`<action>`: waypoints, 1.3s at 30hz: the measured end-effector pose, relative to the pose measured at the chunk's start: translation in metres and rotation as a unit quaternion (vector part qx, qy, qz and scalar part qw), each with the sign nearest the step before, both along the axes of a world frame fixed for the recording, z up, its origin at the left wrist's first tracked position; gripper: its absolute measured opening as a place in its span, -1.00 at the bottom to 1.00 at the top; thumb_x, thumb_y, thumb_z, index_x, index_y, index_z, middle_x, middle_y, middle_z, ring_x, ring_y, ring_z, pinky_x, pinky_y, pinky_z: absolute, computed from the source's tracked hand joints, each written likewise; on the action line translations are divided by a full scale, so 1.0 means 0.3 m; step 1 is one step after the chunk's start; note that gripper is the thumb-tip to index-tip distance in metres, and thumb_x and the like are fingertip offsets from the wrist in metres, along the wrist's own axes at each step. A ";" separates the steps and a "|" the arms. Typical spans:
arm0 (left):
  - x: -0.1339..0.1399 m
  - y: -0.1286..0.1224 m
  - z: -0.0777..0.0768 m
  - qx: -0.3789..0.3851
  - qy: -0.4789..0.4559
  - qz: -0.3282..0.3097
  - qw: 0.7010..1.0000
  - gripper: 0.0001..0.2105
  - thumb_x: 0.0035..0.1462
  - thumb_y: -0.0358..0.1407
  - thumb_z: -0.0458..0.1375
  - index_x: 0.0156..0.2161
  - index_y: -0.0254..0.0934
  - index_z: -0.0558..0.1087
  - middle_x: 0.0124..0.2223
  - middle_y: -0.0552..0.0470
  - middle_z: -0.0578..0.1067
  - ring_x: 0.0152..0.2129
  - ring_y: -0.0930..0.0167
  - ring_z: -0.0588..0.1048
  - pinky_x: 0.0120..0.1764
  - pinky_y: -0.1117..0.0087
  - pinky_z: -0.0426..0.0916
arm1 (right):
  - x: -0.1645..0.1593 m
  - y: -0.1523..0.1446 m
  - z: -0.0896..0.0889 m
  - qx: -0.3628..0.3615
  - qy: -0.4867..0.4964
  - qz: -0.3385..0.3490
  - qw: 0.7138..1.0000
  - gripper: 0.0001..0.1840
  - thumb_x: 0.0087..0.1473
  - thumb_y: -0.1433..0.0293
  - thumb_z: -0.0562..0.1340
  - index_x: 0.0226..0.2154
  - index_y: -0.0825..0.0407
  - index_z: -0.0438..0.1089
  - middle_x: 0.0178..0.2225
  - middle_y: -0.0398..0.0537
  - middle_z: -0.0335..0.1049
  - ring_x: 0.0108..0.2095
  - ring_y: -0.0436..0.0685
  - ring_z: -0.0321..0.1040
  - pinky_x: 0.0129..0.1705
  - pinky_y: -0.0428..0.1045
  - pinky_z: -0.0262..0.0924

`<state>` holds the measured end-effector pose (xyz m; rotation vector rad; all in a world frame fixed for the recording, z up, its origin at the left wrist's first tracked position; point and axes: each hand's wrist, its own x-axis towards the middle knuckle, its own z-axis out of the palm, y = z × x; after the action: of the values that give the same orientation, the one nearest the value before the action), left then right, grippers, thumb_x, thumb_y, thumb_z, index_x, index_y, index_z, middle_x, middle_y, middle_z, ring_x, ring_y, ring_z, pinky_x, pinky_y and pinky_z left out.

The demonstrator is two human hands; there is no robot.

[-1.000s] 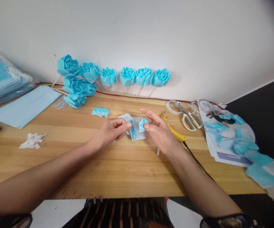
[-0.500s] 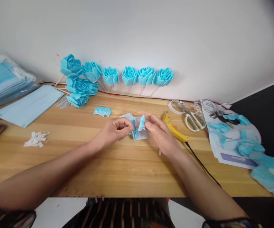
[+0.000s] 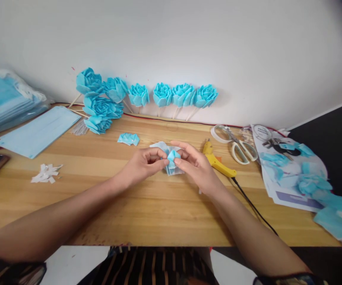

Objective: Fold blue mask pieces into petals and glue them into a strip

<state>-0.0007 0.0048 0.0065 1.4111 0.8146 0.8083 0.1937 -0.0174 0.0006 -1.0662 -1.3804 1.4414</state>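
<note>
Left hand (image 3: 147,162), right hand (image 3: 197,166) pinching folded blue petal (image 3: 173,156).
Both nearly closed, fingertips on it, above fabric pieces (image 3: 175,171); yellow glue gun (image 3: 222,168) near right.

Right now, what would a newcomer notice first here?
Probably the bright blue, many-petalled, fabric-like flowers along the pale back wall. Then, at the centre, the bare hands, left and right, pinching a small, folded light-blue piece. Just right of them lies a yellow glue gun.
</note>
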 end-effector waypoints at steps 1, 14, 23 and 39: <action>0.000 0.002 -0.002 -0.001 -0.001 0.001 1.000 -0.76 0.05 -0.15 0.24 -0.42 -0.29 0.37 -0.63 0.25 0.20 -0.69 0.60 0.11 -0.60 0.51 -0.03 | 0.001 0.001 0.001 -0.002 -0.003 0.000 1.000 -0.52 0.12 0.28 0.33 0.10 -0.08 0.37 -0.24 -0.13 0.45 -0.26 0.04 0.39 -0.23 -0.04 0.28; -0.009 0.010 -0.021 -0.036 -0.025 0.050 0.998 -0.75 0.03 -0.15 0.27 -0.41 -0.29 0.36 -0.64 0.25 0.23 -0.72 0.62 0.11 -0.63 0.53 -0.02 | 0.031 0.019 0.013 -0.002 0.012 -0.044 0.999 -0.61 0.11 0.28 0.35 0.02 -0.12 0.48 -0.34 -0.16 0.54 -0.30 0.04 0.44 -0.23 -0.03 0.31; -0.004 0.016 -0.029 -0.033 -0.036 0.054 0.997 -0.72 0.04 -0.12 0.28 -0.41 -0.27 0.35 -0.66 0.26 0.22 -0.74 0.62 0.10 -0.64 0.54 -0.02 | 0.021 0.023 0.007 -0.019 0.023 -0.026 0.999 -0.53 0.03 0.30 0.42 0.02 -0.06 0.45 -0.35 -0.17 0.52 -0.33 0.01 0.44 -0.28 -0.06 0.33; -0.020 0.011 -0.017 0.003 0.019 0.029 0.999 -0.56 0.22 -0.04 0.13 -0.57 -0.28 0.27 -0.64 0.15 0.28 -0.69 0.58 0.16 -0.60 0.51 0.04 | 0.018 0.019 0.005 0.013 -0.017 -0.021 1.000 -0.54 0.08 0.32 0.35 0.05 -0.03 0.40 -0.39 -0.20 0.44 -0.40 -0.01 0.35 -0.34 -0.06 0.24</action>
<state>-0.0067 0.0081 0.0015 1.4182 0.8858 0.8312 0.1990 -0.0117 0.0021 -1.1003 -1.3890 1.3765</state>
